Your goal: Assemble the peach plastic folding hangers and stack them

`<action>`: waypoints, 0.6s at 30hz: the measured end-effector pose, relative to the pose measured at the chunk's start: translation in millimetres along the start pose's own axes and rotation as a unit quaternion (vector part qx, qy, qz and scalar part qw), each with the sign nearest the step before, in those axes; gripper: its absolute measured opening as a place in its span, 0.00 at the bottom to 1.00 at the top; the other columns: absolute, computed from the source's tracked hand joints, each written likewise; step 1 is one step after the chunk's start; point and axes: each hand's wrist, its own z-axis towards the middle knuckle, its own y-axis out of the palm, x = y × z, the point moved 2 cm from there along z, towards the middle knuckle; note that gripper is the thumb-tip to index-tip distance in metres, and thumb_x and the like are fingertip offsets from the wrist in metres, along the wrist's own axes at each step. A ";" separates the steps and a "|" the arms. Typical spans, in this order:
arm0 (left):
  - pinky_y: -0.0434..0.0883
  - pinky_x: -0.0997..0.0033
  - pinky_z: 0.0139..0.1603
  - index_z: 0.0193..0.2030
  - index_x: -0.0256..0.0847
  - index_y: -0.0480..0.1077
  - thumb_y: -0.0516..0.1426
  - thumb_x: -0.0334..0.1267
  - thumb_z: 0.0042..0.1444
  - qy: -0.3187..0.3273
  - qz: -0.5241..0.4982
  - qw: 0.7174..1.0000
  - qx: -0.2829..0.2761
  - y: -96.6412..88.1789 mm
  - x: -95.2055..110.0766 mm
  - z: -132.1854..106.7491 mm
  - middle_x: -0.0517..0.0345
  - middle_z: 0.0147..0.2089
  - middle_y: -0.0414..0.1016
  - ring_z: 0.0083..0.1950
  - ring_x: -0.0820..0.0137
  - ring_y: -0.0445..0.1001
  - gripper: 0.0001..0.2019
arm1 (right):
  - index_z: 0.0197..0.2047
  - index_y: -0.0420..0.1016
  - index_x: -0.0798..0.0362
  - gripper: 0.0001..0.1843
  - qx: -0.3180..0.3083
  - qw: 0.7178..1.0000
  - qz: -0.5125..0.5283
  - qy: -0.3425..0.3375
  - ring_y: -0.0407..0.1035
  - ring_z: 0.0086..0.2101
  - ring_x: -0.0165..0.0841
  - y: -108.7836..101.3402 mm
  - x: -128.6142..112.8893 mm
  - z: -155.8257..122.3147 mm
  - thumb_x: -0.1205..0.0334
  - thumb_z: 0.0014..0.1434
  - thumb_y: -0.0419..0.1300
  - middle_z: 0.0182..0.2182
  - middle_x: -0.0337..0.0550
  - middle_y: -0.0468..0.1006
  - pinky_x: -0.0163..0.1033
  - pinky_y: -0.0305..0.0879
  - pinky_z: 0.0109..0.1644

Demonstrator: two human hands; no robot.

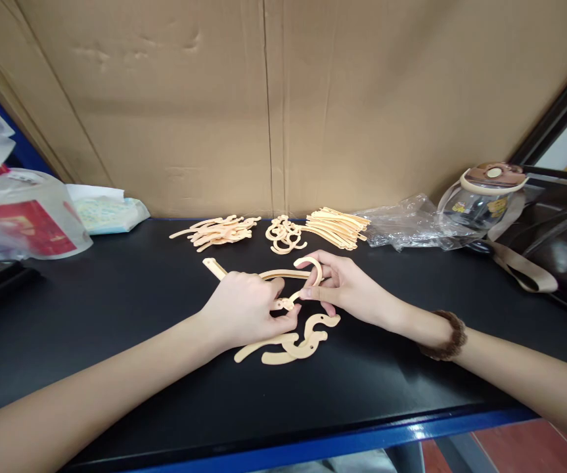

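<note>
My left hand (246, 310) is closed, pinching a thin pale wooden strip (214, 267) that sticks out to the upper left. My right hand (349, 289) is closed on a curved, hook-shaped wooden piece (311, 265), its fingertips meeting the left hand's at a small joint (288, 303). Just below the hands, two or three flat curved wooden pieces (293, 341) lie on the black table (115, 315). A beaded bracelet (448, 335) circles my right wrist.
Behind the hands lie three piles of wooden parts: curved strips (217, 231), hooks (283, 235), straight sticks (337, 226). Crumpled clear plastic (406, 226), a lidded jar (483, 197) and a dark bag (559, 243) sit right. Plastic bags (17, 217) sit left. Cardboard (273, 98) backs the table.
</note>
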 end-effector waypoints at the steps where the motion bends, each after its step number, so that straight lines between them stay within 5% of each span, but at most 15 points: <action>1: 0.43 0.73 0.20 0.20 0.39 0.65 0.49 0.49 0.54 0.001 -0.002 1.000 0.000 0.1 0.4 0.3 0.58 0.14 0.66 0.17 0.67 0.70 0.18 | 0.48 0.66 0.53 0.19 -0.002 1.000 -0.002 0.001 0.62 0.16 0.19 0.3 0.6 -0.2 0.65 0.53 0.64 0.29 0.33 0.72 0.28 0.58 0.18; 18: 0.53 0.70 0.21 0.26 0.38 0.69 0.47 0.47 0.54 0.012 0.014 0.999 -0.046 -0.8 2.9 2.8 0.54 0.17 0.70 0.21 0.59 0.73 0.17 | 0.55 0.64 0.51 0.26 0.008 0.998 -0.067 -0.010 0.61 0.19 0.23 2.8 -0.4 -0.9 0.63 0.54 0.63 0.27 0.33 0.68 0.27 0.60 0.17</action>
